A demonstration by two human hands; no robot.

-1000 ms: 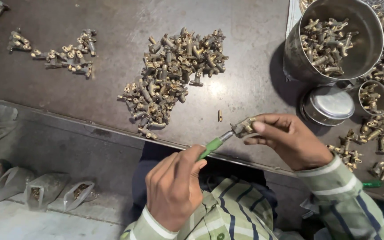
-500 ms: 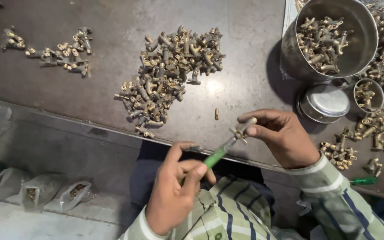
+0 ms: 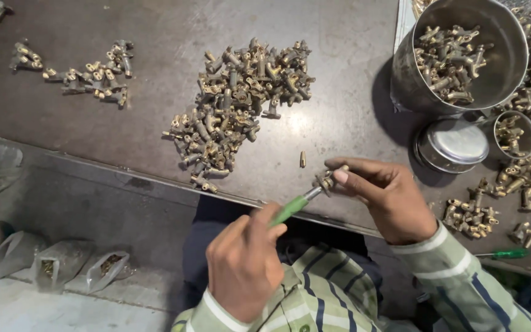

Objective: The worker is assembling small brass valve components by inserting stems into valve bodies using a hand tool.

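I see a dull, scuffed dark metal table (image 3: 339, 92) with a heap of tarnished brass fittings (image 3: 238, 110) on it. The steel pot (image 3: 499, 67) looks brushed and worn; the small tin's lid (image 3: 453, 142) is shinier. My left hand (image 3: 244, 267) grips a glossy green plastic screwdriver handle (image 3: 290, 209). My shirt sleeve (image 3: 462, 283) is striped woven cloth.

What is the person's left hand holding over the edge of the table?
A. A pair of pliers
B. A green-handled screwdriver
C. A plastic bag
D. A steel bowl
B: the left hand grips a green-handled screwdriver, whose tip meets the small brass fitting pinched in the right hand.
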